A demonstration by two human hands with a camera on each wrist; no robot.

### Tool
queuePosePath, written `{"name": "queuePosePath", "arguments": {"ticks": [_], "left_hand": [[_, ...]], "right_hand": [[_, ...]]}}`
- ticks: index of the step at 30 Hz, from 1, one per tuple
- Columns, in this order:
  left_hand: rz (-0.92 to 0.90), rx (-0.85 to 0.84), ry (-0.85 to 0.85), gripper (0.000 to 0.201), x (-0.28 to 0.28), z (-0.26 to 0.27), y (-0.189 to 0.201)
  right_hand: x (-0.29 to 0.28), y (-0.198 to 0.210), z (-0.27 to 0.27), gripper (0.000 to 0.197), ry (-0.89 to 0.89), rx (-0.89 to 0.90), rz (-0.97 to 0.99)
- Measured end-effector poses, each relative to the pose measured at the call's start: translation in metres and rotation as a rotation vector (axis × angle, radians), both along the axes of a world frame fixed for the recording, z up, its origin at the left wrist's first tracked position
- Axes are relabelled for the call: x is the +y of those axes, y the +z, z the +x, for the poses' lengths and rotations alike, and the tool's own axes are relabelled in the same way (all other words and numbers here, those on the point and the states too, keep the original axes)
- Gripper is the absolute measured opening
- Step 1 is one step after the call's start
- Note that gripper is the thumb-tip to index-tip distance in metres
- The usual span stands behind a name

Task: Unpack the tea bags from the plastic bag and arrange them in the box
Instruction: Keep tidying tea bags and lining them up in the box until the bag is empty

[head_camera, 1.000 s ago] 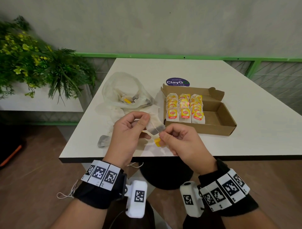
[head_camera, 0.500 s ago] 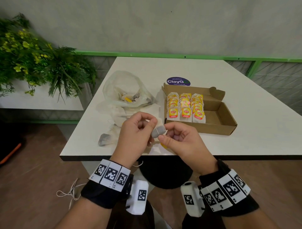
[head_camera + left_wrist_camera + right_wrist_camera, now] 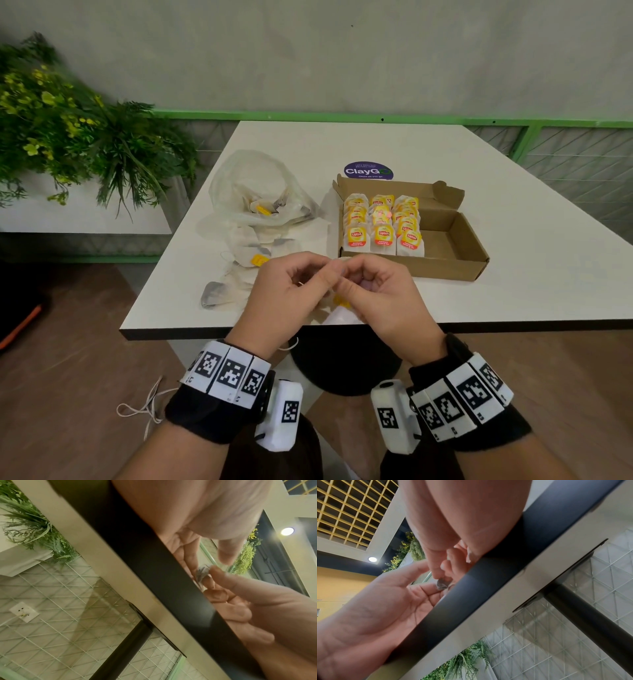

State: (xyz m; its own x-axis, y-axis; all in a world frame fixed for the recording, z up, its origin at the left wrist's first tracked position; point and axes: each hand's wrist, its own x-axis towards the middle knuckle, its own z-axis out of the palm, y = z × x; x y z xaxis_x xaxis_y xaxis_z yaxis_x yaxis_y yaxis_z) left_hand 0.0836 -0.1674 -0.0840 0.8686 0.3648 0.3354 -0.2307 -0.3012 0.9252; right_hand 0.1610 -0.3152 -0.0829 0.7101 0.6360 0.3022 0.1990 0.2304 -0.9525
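Note:
Over the table's near edge my left hand (image 3: 320, 275) and right hand (image 3: 347, 274) meet fingertip to fingertip, both pinching one small grey tea bag (image 3: 202, 573). The head view hides it behind my fingers; the right wrist view shows the tea bag (image 3: 441, 584) between both hands' tips. Its yellow tag (image 3: 340, 301) hangs under the right hand. The open cardboard box (image 3: 455, 240) lies just beyond, its left part filled with three rows of yellow-tagged tea bags (image 3: 383, 222). To the left of the box lies the clear plastic bag (image 3: 253, 185), with a few tea bags inside.
Loose tea bags (image 3: 255, 255) and a grey one (image 3: 214, 294) lie on the white table (image 3: 513, 274) left of my hands. A purple sticker (image 3: 368, 170) sits behind the box. Green plants (image 3: 85, 137) stand left of the table.
My hands have drawn together and moved slightly forward over the table. The tea bag, stretched between them a second ago, is now bunched between the fingertips.

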Motion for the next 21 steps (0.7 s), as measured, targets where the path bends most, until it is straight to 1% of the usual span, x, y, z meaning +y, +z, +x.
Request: {"name": "queuePosePath", "arguments": {"ticks": [1,5,9,11,15,18,21], "left_hand": [[0.01,0.012,-0.011,0.023,0.002,0.0,-0.001],[-0.02,0.022,-0.016,0.008,0.007,0.002,-0.004],[-0.18,0.036,0.015,0.017,0.006,0.001,0.001],[-0.193,0.057,0.018,0.022,0.007,0.0,0.003],[-0.201,0.072,-0.006,0.031,0.007,-0.001,0.006],[-0.197,0.067,-0.021,0.035,0.007,-0.001,0.006],[-0.242,0.06,-0.032,0.037,0.009,-0.001,0.005]], "right_hand": [[-0.001,0.001,-0.001,0.004,0.008,-0.002,0.003],[-0.004,0.002,-0.001,0.008,0.014,0.06,-0.006],[-0.002,-0.001,0.002,0.005,-0.074,0.097,-0.024],[-0.002,-0.001,0.003,0.005,-0.099,0.121,-0.022],[-0.001,-0.001,0.003,0.007,-0.119,0.097,-0.027],[-0.001,-0.002,0.003,0.007,-0.134,0.075,-0.027],[-0.002,-0.002,0.002,0.008,-0.149,0.066,-0.031]]}}
